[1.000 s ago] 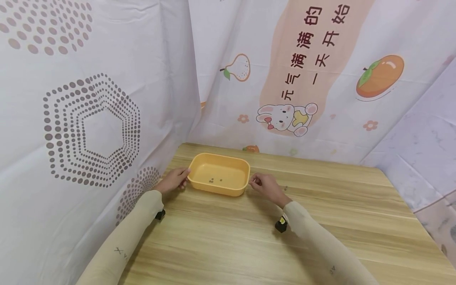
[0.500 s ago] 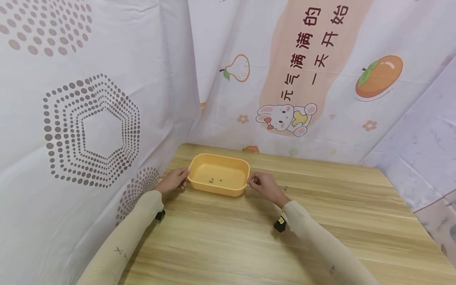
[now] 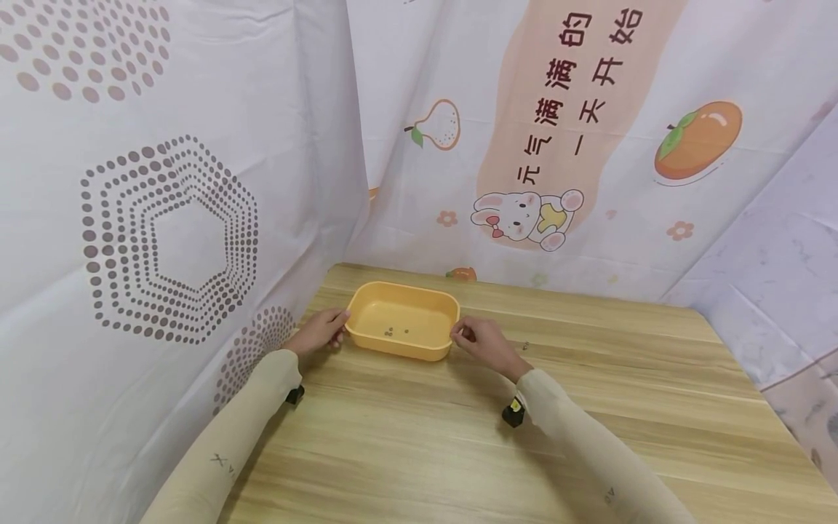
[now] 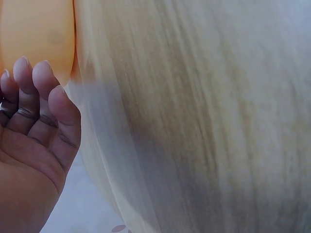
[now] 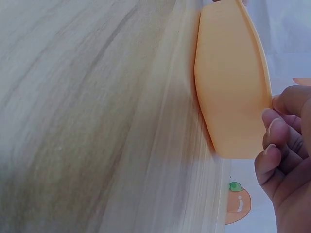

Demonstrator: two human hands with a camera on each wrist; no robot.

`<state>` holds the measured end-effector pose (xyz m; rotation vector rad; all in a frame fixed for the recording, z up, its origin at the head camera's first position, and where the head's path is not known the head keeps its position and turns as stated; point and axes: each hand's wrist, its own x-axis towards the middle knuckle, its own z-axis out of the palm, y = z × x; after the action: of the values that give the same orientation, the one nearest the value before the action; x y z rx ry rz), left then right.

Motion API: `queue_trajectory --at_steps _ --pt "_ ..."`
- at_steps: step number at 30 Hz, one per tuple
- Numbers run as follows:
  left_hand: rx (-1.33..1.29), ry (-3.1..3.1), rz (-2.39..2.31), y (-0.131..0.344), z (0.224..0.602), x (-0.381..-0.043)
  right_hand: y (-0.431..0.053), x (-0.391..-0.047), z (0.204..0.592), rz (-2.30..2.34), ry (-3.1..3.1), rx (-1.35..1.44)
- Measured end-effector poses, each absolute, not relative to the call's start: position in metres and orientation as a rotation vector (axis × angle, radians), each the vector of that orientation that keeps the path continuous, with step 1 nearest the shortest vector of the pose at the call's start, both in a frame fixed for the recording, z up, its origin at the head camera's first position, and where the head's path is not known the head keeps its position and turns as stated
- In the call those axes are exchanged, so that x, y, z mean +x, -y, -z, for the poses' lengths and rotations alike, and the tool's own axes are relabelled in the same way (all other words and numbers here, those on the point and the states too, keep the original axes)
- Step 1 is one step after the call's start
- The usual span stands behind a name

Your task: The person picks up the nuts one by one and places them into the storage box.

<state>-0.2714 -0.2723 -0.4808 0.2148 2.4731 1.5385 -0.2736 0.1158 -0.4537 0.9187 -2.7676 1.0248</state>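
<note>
A shallow orange-yellow plastic tray (image 3: pixel 396 349) sits on the wooden table near its far left side. Several tiny dark pieces, too small to identify, lie on its floor. My left hand (image 3: pixel 318 330) holds the tray's left end, thumb at the rim and fingers below it outside; in the left wrist view that hand (image 4: pixel 39 131) has its fingertips against the orange wall. At the opposite end my right hand (image 3: pixel 486 343) has curled fingers with thumb and index close together, right at the rim. I cannot tell whether a small thing is pinched there.
A few more tiny pieces (image 3: pixel 526 346) lie on the table (image 3: pixel 406 437) just right of my right hand. White printed curtains (image 3: pixel 406 204) hang behind the table and along its left side. A black wrist camera (image 3: pixel 513 413) sits under my right sleeve.
My right hand has edged slightly left, its fingertips going from just outside the tray's right rim to over it. The left hand and the tray stay in place.
</note>
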Motion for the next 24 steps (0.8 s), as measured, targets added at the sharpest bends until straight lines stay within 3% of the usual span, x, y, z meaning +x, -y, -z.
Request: queue_trajectory --at_steps 24 --pt "0.206 -2.473 -1.544 0.272 0.48 -0.27 -0.134 -0.277 0.463 -1.001 2.736 0.877"
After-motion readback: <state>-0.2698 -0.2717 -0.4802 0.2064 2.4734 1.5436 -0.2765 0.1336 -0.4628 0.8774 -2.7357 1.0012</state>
